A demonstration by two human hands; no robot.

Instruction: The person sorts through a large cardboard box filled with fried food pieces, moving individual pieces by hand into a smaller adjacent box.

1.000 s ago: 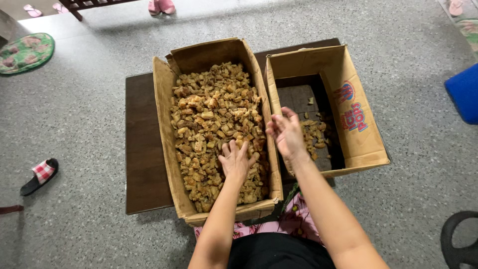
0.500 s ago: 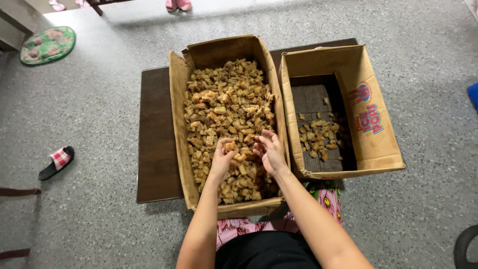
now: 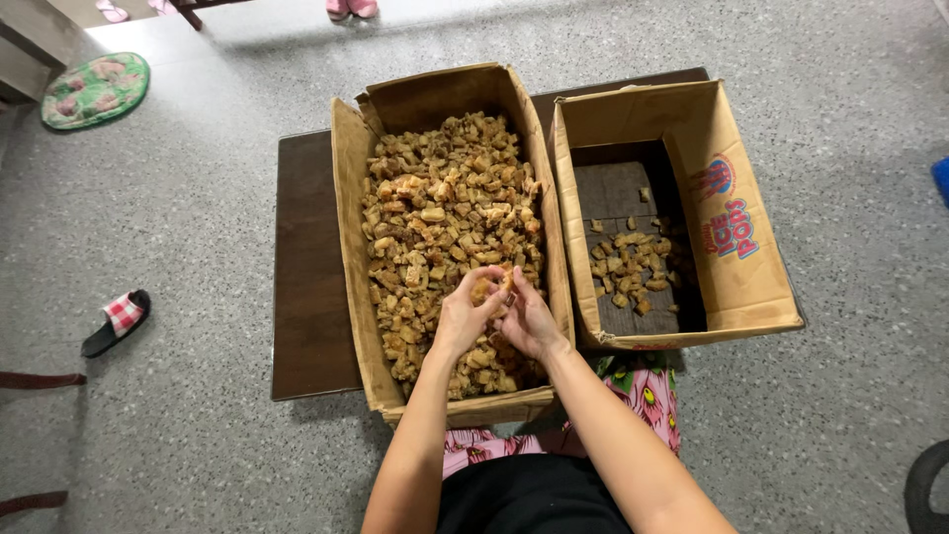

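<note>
- Since a second ago, your right hand [image 3: 532, 318] has come back from over the right-hand box and now meets your left hand [image 3: 465, 314] above the near end of the full box; half a second ago both hands lay lower, down among the pieces.
- Your left hand is curled, fingertips pinching a small golden-brown crispy chunk [image 3: 483, 289] lifted just clear of the heap.
- Your right hand is cupped against the left, fingers bent around the same chunk from the other side; the two hands touch.
- Beneath them, the tall open brown cardboard box [image 3: 348, 247] is filled almost to the brim with a heap of golden-brown crispy chunks [image 3: 445, 218].
- Just beside it on the right, touching its wall, stands a second open brown cardboard box with red and blue printing [image 3: 736, 237]; a small scatter of the same chunks [image 3: 633, 262] lies on its bottom.
- Both boxes rest on a low dark brown wooden table [image 3: 306, 297] on a grey speckled floor [image 3: 178, 218].
- A red-checked black sandal [image 3: 117, 321] lies well to the left; a round green floral mat [image 3: 96, 89] sits at the far left.
- Pink patterned fabric [image 3: 647, 391] covers your lap.
</note>
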